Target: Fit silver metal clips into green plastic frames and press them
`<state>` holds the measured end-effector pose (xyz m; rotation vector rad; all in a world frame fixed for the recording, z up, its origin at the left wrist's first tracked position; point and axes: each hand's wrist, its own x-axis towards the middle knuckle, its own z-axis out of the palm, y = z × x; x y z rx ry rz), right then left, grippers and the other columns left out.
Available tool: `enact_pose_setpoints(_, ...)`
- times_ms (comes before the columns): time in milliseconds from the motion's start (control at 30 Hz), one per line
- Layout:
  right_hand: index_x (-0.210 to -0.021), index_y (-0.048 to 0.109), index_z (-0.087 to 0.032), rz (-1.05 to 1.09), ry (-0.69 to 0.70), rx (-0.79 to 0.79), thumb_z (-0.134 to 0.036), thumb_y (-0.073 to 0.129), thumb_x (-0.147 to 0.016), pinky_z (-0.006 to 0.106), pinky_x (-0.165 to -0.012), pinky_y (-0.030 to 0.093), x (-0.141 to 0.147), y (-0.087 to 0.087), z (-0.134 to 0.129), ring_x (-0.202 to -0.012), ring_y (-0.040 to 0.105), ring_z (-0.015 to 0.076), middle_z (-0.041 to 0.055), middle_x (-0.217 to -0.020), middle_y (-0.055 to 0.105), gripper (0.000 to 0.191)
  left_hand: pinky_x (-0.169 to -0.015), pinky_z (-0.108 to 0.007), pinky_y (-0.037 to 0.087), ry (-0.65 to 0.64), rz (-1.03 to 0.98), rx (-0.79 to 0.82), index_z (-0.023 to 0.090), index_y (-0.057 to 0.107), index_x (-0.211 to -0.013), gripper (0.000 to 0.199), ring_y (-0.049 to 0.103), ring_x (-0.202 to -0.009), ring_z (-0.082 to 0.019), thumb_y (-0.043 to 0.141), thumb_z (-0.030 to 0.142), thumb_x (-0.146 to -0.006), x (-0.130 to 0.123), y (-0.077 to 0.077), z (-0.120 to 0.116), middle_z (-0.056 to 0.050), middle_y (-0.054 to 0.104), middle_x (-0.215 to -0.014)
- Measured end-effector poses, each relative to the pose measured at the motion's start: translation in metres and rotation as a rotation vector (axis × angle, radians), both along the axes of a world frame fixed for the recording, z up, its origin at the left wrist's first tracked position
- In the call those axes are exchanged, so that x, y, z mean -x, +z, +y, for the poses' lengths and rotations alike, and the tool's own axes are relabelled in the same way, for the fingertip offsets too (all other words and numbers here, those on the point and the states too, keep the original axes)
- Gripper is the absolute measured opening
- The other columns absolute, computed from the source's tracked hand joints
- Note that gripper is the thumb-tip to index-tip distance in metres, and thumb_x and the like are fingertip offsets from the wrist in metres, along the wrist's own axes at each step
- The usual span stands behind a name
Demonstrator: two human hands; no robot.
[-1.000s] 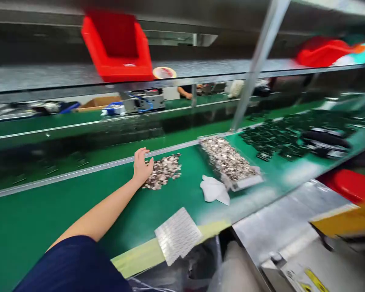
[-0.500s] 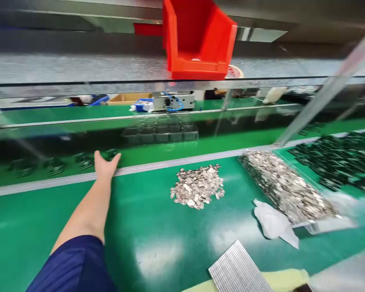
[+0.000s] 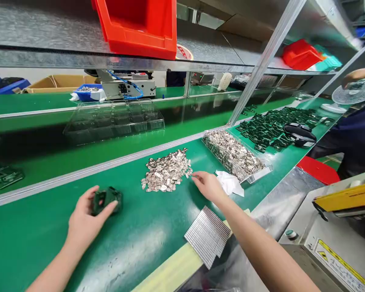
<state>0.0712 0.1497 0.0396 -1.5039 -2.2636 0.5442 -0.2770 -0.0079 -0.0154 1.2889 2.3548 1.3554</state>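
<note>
At the left of the head view, my left hand [image 3: 86, 219] grips a dark green part [image 3: 112, 198] between thumb and fingers, low over the green table. Right of centre, my right hand [image 3: 207, 184] has its fingers pressed together at the right edge of a pile of small silvery metal pieces [image 3: 167, 170]; anything between its fingertips is too small to make out. A clear tray [image 3: 232, 152] full of similar pieces lies beyond that hand, with a crumpled white paper [image 3: 230, 183] beside it. Nearer the front edge is a ribbed silver sheet [image 3: 207, 235].
Many dark green parts [image 3: 273, 123] lie at the back right, beside a black object [image 3: 299, 134]. A clear compartment tray [image 3: 115, 121] stands behind the metal rail. A red bin [image 3: 140, 30] sits on the shelf above. At the right are a person [image 3: 349, 129] and a machine [image 3: 331, 243].
The view has swung right. My left hand has come back from the row behind the rail and now holds a dark green part. My right hand has entered beside the metal pieces.
</note>
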Motion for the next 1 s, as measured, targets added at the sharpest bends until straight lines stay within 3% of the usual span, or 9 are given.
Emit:
enact_pose_setpoints(67,-0.099,0.071,-0.019,-0.068,-0.030,0.011,-0.023,0.063,-0.090,0.029,-0.067,0.046,0.022,-0.005,0.013,-0.076,0.065,0.0243,0.0049,-0.076,0.068,0.012,-0.090,-0.046,0.054,-0.102,-0.036,0.112,0.022,0.048,-0.130,0.078,0.068,-0.099,-0.030,0.069,0.062,-0.066,-0.038,0.004,-0.027,-0.011,0.065,-0.114)
enact_pose_setpoints(167,-0.097,0.072,-0.019,-0.119,-0.070,0.006,-0.020,0.065,-0.090,0.030,-0.069,0.044,0.037,-0.014,0.017,-0.084,0.064,0.0268,0.0092,-0.089,0.067,0.010,-0.092,-0.049,0.053,-0.163,-0.032,0.234,0.024,0.046,-0.129,0.077,0.064,-0.107,-0.033,0.068,0.063,-0.066,-0.062,0.013,-0.046,-0.013,0.061,-0.124)
enact_pose_setpoints(300,-0.093,0.073,-0.021,-0.051,-0.043,0.017,-0.013,0.059,-0.091,0.031,-0.075,0.045,0.031,-0.022,0.012,-0.086,0.063,0.0249,0.0083,-0.093,0.064,0.016,-0.100,-0.052,0.048,-0.287,-0.010,0.215,0.027,0.023,-0.146,0.095,0.051,-0.128,-0.035,0.068,0.060,-0.069,-0.057,0.016,-0.050,-0.014,0.047,-0.144)
enact_pose_setpoints(400,-0.087,0.074,-0.021,0.076,-0.011,0.042,-0.012,0.062,-0.087,0.031,-0.082,0.045,0.019,-0.026,0.012,-0.089,0.062,0.0244,0.0070,-0.089,0.063,0.015,-0.103,-0.056,0.044,-0.336,0.067,0.265,0.025,0.007,-0.152,0.110,0.044,-0.134,-0.038,0.070,0.059,-0.068,-0.047,0.014,-0.054,-0.017,0.043,-0.148)
enact_pose_setpoints(533,-0.085,0.072,-0.020,0.309,-0.018,0.093,-0.017,0.062,-0.085,0.033,-0.080,0.050,0.000,-0.027,0.007,-0.084,0.064,0.0226,0.0053,-0.084,0.065,0.011,-0.093,-0.053,0.052,-0.380,0.185,0.375,0.022,0.029,-0.147,0.094,0.056,-0.121,-0.039,0.069,0.057,-0.070,-0.035,0.012,-0.056,-0.017,0.058,-0.131)
enact_pose_setpoints(667,-0.096,0.066,-0.018,0.543,-0.035,0.190,-0.039,0.053,-0.089,0.031,-0.061,0.054,-0.033,-0.022,-0.027,-0.064,0.064,0.0197,0.0046,-0.075,0.067,0.026,-0.092,-0.046,0.053,-0.426,0.167,0.180,0.021,0.054,-0.123,0.067,0.060,-0.112,-0.032,0.073,0.053,-0.067,-0.048,0.014,-0.047,-0.012,0.059,-0.121)
enact_pose_setpoints(733,-0.096,0.064,-0.017,0.637,-0.050,0.230,-0.048,0.058,-0.086,0.030,-0.057,0.054,-0.053,-0.017,-0.054,-0.059,0.063,0.0190,0.0042,-0.070,0.067,0.034,-0.091,-0.041,0.054,-0.437,0.014,0.079,0.020,0.056,-0.113,0.058,0.062,-0.108,-0.028,0.076,0.048,-0.066,-0.074,0.019,-0.038,-0.010,0.058,-0.117)
enact_pose_setpoints(833,-0.086,0.066,-0.016,0.788,-0.126,0.256,-0.049,0.071,-0.078,0.029,-0.056,0.052,-0.080,-0.009,-0.095,-0.059,0.060,0.0182,0.0038,-0.067,0.065,0.034,-0.086,-0.039,0.056,-0.511,-0.412,0.026,0.020,0.052,-0.108,0.056,0.067,-0.095,-0.023,0.079,0.042,-0.065,-0.135,0.034,-0.019,-0.007,0.062,-0.108)
enact_pose_setpoints(1000,-0.089,0.074,-0.019,0.913,-0.239,0.194,-0.042,0.074,-0.081,0.030,-0.060,0.051,-0.115,0.006,-0.149,-0.066,0.060,0.0190,0.0053,-0.077,0.068,0.025,-0.083,-0.034,0.056,-0.900,-0.940,0.089,0.018,0.053,-0.099,0.052,0.068,-0.090,-0.020,0.086,0.030,-0.061,-0.242,0.052,0.006,-0.006,0.067,-0.101)
